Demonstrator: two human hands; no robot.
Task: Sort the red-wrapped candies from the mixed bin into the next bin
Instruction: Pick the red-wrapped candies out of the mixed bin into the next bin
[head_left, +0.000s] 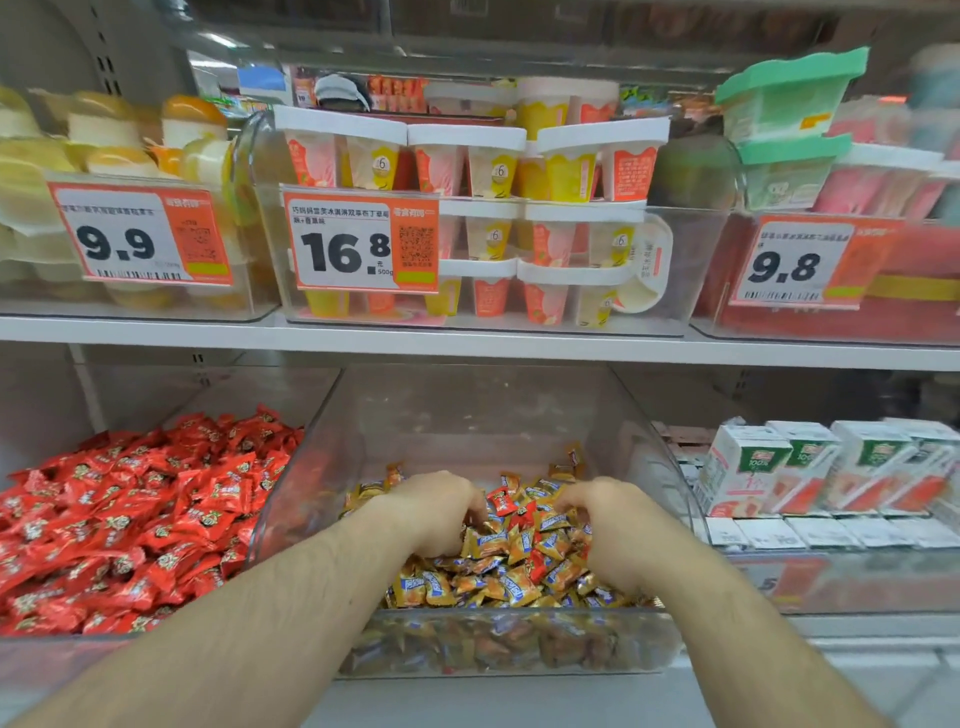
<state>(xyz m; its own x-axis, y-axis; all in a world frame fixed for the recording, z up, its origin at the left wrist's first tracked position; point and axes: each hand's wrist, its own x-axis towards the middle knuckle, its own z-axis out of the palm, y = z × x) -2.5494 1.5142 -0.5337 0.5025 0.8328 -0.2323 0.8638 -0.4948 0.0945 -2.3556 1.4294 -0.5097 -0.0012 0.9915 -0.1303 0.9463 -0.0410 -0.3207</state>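
— Red-wrapped candies (511, 512) are lying scattered among the gold-and-blue wrapped ones (506, 571) in the clear mixed bin (467, 410) at the middle of the lower shelf, aren't they?

— Yes, a few are showing near the centre of the pile, between the two hands. The bin just to the left, the red candy bin (130, 519), is holding a heap of nothing but red wrappers.

— What is the left hand (439, 512) doing?

— It is reaching down into the mixed pile with its fingers curled into the candies. I cannot tell whether it is pinching one.

— And the right hand (605, 525)?

— Same posture: fingers bent down into the sweets, touching the wrappers, with the grip hidden by its own knuckles.

— What is sitting around them?

— Juice cartons (810, 467) are standing in a row to the right of the mixed bin. On the shelf above, pudding cups (498, 166) are stacking up in a clear bin behind a price tag (358, 244) reading 16.8, with tags reading 9.9 and 9.8 on either side.
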